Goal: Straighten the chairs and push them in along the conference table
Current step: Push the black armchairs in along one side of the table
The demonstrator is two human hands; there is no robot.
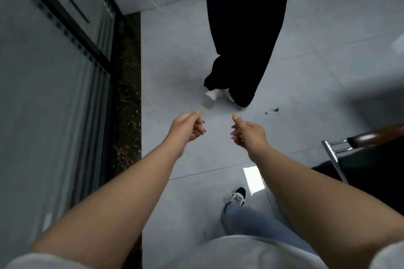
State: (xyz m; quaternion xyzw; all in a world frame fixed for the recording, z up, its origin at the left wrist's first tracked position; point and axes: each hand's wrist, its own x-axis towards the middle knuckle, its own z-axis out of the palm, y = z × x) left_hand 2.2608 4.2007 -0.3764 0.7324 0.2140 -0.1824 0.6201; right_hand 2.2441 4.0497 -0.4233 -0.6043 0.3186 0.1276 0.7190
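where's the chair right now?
Head view: only part of the chair shows at the right edge, a chrome frame and dark armrest, beside and just past the right hand. Neither hand touches it.

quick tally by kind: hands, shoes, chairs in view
hands: 2, left hand and right hand, both empty
shoes: 3, black sneaker, two white shoes
chairs: 1, chair at right edge
total: 6
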